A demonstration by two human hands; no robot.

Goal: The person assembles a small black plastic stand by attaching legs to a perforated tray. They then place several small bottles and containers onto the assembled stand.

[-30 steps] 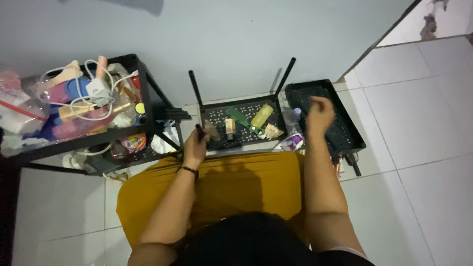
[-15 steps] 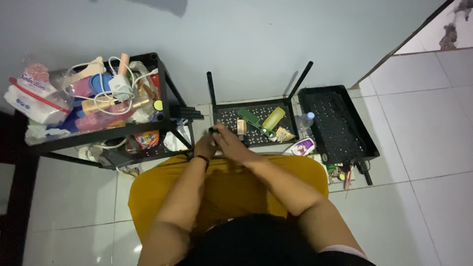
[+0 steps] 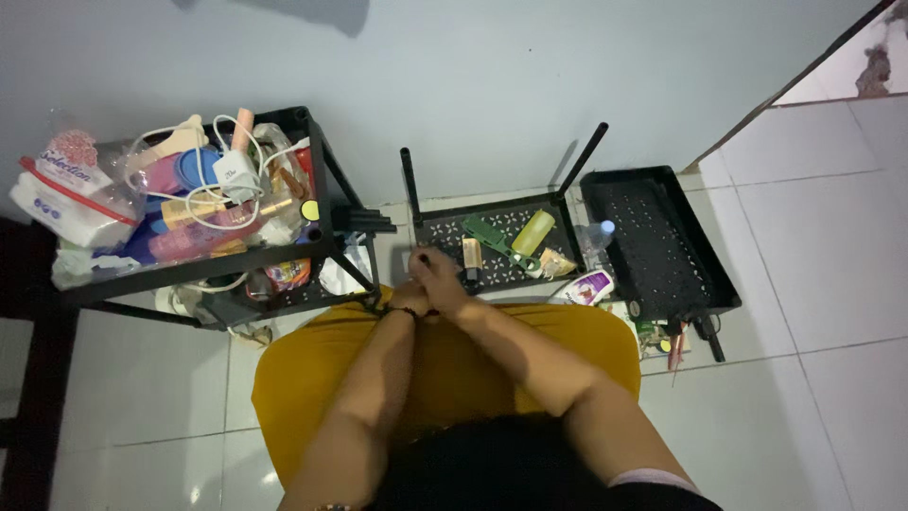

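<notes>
At the bottom of the frame I see my dark hair and my two bare arms going up over a yellow cloth (image 3: 312, 378) on my lap. My left hand (image 3: 409, 295) and my right hand (image 3: 443, 282) meet in the middle of the frame, pressed close together. Their fingers are curled around the near left corner of a black metal tray with holes (image 3: 501, 248). I cannot tell if each grip is clamped tight on it, because one hand hides the other.

On that tray lie a green flat plastic tool (image 3: 490, 235), a yellow-green tube (image 3: 532, 232) and a small brown block (image 3: 471, 252). Two black legs stick up from its far side.

Just right of it, on the white tiled floor (image 3: 832, 265), lie a white and purple bottle (image 3: 588, 286) and a second black tray with holes (image 3: 657, 244).

On the left stands a black metal rack (image 3: 322, 203), full of things: a white charger with cable (image 3: 232, 173), a clear bag with a red strip (image 3: 66, 194) and pink and blue tubs.

Farthest away is the pale grey wall (image 3: 492, 76).
</notes>
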